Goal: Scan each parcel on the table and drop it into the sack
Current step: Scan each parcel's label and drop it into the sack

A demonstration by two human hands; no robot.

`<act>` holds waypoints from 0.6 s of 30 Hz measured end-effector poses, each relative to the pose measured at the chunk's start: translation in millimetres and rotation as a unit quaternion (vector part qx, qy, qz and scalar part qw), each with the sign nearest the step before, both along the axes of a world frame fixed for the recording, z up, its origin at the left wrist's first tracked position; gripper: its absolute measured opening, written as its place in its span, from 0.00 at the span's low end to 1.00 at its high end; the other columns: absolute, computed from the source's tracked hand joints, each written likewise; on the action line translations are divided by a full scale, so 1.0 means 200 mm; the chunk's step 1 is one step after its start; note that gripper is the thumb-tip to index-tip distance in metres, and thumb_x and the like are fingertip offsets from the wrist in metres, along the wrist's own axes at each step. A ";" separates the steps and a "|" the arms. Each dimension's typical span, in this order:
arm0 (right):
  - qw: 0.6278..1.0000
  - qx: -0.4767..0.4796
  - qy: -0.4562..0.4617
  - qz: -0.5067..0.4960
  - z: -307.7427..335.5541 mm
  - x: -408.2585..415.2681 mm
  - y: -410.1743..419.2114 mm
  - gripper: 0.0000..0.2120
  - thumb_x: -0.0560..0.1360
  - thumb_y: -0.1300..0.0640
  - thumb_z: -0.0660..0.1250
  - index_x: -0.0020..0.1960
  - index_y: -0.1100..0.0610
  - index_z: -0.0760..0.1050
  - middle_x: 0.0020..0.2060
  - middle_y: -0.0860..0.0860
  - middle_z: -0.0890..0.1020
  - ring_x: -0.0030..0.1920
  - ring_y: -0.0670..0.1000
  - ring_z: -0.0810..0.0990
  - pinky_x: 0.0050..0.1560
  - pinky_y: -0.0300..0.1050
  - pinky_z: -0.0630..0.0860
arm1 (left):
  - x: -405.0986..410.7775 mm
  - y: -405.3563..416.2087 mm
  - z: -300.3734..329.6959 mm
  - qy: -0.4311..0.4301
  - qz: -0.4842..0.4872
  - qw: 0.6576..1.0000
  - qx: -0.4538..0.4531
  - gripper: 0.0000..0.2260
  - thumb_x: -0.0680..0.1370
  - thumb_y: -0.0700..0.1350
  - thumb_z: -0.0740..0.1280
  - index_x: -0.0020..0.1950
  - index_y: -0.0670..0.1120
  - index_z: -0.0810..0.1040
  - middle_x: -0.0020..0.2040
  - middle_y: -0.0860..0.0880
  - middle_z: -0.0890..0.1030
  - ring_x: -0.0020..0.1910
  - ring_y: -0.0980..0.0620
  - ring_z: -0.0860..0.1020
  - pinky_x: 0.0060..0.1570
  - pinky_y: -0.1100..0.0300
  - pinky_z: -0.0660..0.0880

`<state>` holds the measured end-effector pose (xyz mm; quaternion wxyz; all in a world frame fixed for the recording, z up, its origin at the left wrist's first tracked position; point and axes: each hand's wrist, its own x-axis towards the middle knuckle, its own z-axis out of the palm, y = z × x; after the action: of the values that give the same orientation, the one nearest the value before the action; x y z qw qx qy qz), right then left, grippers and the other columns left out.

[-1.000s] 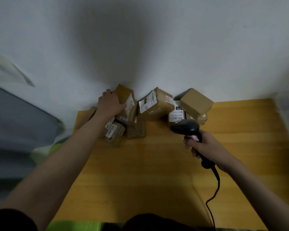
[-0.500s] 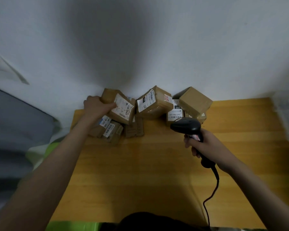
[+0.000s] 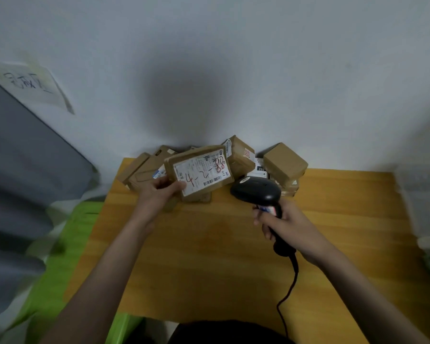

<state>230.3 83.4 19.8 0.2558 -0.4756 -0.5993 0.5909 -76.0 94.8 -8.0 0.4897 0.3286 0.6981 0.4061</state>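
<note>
Near the far edge of the worktop (image 3: pixel 233 256), seen from the head camera, the left hand (image 3: pixel 159 194) is holding up a flat brown parcel (image 3: pixel 199 170) by its near left corner, thumb on the white label (image 3: pixel 200 173) and the other fingers curled behind. The label is facing the camera, with red handwriting across it and a barcode strip toward its lower right. The parcel is tilting above the heap of other parcels (image 3: pixel 241 158), which is lying against the wall along the far edge, from the far left corner to about the middle.

The right hand (image 3: pixel 286 225) is gripping the handle of a black scanner (image 3: pixel 256 192), its fingers wrapped tight round it, and its cable (image 3: pixel 289 289) is trailing toward the near edge. The scanner's head is sitting just beside the lifted parcel's lower right corner, pointing roughly toward it.

By my judgement the scanning step is in hand for this parcel. The next move seems to call for aiming the scanner's window squarely at the barcode strip and triggering a read. Beyond the left edge something green (image 3: pixel 67 244) is showing, possibly the sack; I cannot tell for certain.
</note>
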 end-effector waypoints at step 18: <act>0.998 0.030 0.005 0.051 0.11 0.13 -0.23 0.05 0.81 0.60 0.65 0.49 0.62 0.76 0.35 0.50 0.81 0.30 0.50 0.76 0.34 0.47 0.73 | 0.20 -0.28 0.11 -0.001 0.036 0.995 0.092 0.16 0.73 0.45 0.77 0.59 0.51 0.81 0.54 0.52 0.85 0.59 0.51 0.81 0.63 0.48 0.77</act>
<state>256.6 37.5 41.5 0.2431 -0.4333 -0.6390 0.5872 -35.0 39.4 13.8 0.4429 0.3461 0.6691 0.4861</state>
